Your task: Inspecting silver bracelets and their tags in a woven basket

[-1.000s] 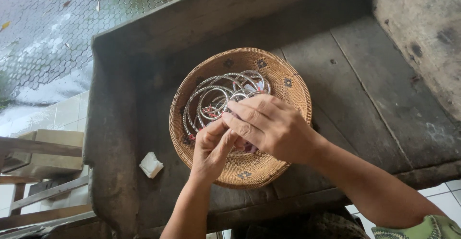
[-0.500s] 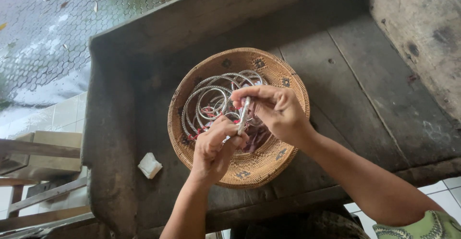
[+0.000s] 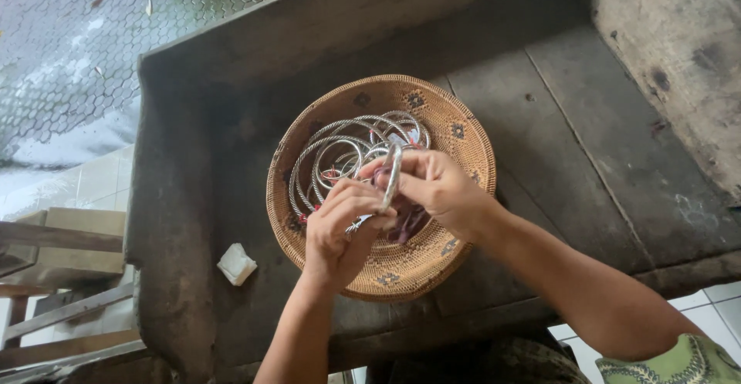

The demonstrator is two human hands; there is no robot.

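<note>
A round woven basket [image 3: 455,133] sits on a dark wooden workbench [image 3: 587,160] and holds several silver twisted-wire bangles [image 3: 340,156]. Both my hands hover over the basket. My right hand [image 3: 444,191] pinches one silver bangle [image 3: 392,177], held upright on edge. My left hand [image 3: 340,230] grips the lower part of the same bangle, fingers curled around it. A dark purplish cloth [image 3: 409,226] lies under my hands in the basket, mostly hidden.
A small white crumpled piece [image 3: 236,263] lies on the bench left of the basket. The bench has raised wooden walls at the back and right [image 3: 679,52]. Paved ground [image 3: 62,52] and wooden slats [image 3: 54,307] lie beyond the left edge.
My hands have lifted one bangle out of the pile and turned it upright; before, my right hand lay flat over the bangles.
</note>
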